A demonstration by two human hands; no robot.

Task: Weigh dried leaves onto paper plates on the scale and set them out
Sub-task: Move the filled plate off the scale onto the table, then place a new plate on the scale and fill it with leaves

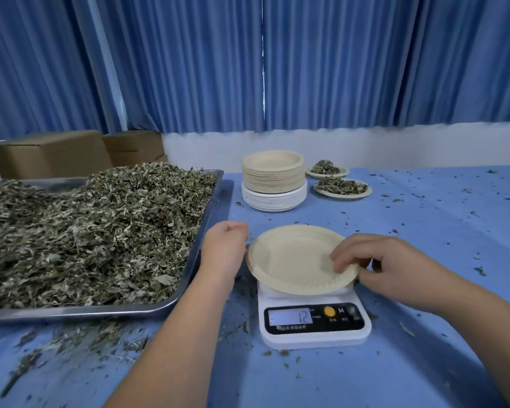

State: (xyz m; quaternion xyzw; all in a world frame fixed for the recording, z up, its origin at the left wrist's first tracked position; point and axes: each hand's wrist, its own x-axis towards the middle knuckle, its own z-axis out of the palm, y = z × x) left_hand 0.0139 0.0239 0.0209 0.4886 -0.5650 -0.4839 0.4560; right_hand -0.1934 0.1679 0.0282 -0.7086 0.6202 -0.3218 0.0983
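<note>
An empty beige paper plate (292, 257) lies on the white digital scale (314, 331), whose display reads 12. My right hand (374, 265) pinches the plate's right rim, fingers on top and thumb below. My left hand (224, 248) is at the plate's left rim with fingers curled; its fingertips are hidden, so I cannot tell whether it grips the edge. A big metal tray (189, 260) heaped with dried leaves (86, 231) stands to the left. Two plates of leaves (342, 187) (326, 169) sit at the back.
A tall stack of paper plates (273, 179), beige on white, stands behind the scale. Cardboard boxes (50, 156) sit behind the tray. Leaf crumbs litter the blue tablecloth (439, 231). Blue curtains hang along the far wall.
</note>
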